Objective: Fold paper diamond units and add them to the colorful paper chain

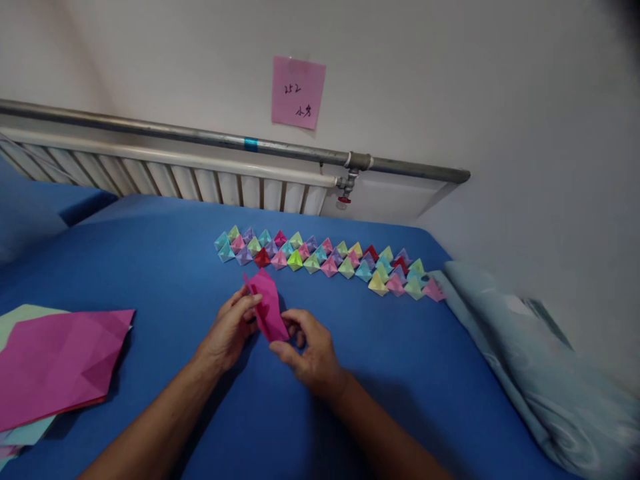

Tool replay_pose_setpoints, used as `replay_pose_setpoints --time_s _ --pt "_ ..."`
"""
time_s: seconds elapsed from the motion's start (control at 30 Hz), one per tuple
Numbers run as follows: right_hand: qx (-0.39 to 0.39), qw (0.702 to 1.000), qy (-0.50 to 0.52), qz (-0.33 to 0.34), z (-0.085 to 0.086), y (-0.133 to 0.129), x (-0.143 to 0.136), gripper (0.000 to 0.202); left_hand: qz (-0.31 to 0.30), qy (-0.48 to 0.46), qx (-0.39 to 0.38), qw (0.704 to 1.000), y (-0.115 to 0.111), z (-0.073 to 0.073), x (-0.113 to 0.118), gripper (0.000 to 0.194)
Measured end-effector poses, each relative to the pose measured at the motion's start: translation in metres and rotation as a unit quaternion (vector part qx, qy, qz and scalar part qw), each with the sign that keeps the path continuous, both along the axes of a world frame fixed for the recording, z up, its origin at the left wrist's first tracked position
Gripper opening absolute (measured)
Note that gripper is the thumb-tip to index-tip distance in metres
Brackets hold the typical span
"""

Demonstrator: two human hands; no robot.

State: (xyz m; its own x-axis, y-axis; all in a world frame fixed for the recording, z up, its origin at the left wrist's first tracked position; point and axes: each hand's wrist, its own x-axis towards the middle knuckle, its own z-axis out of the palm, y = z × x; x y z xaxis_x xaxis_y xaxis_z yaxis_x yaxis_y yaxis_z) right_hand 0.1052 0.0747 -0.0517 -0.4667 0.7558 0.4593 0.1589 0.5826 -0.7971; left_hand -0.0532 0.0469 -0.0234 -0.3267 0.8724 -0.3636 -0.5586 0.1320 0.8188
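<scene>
Magenta folded paper piece [270, 308]: raised between both hands over the blue surface [165, 270], near the rows of small multicoloured folded-paper diamonds [329, 267].
Left hand [233, 328]: grip clamped on the paper's left side, thumb flat against its face.
Right hand [314, 348]: thumb and fingers curled at the lower right corner; whether they pinch it, I cannot tell.
Weight: probably next to nothing, so a light pinch should carry it.
Stiffness: likely thin and springy, firmer along creases, softer across open panels.
Fragility: would probably crumple or tear under hard squeezing.
Best hold: folded edges and corners, between thumb and fingertip pads.
</scene>
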Motion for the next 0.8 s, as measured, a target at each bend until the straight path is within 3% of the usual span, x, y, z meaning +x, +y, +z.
replay_pose_setpoints --time_s 0.1,0.27,0.47,0.57,0.7,0.8 --pt "-0.053 0.996 0.066 -0.031 -0.001 0.006 0.004 0.026 -0.023 -0.006 -0.003 1.000 0.000 0.002 -0.001 0.036" --pt "0.043 0.996 0.065 -0.036 -0.004 0.019 0.008 0.028 -0.023 -0.077 -0.054 0.995 -0.001 0.011 -0.001 0.012" --pt "0.032 0.996 0.066 -0.055 -0.006 0.034 0.018 0.037 0.000 -0.156 -0.092 0.984 -0.001 0.018 -0.005 0.010" --pt "0.094 0.994 0.023 -0.051 -0.005 0.035 0.021 0.041 0.014 -0.152 -0.102 0.983 0.000 0.015 -0.007 0.009" --pt "0.182 0.983 -0.038 0.004 -0.005 0.029 0.021 0.049 0.000 -0.133 -0.088 0.987 0.001 0.013 -0.006 0.013" --pt "0.217 0.974 -0.062 0.022 -0.006 0.026 0.020 0.044 -0.008 -0.135 -0.079 0.988 0.001 0.013 -0.005 0.013"
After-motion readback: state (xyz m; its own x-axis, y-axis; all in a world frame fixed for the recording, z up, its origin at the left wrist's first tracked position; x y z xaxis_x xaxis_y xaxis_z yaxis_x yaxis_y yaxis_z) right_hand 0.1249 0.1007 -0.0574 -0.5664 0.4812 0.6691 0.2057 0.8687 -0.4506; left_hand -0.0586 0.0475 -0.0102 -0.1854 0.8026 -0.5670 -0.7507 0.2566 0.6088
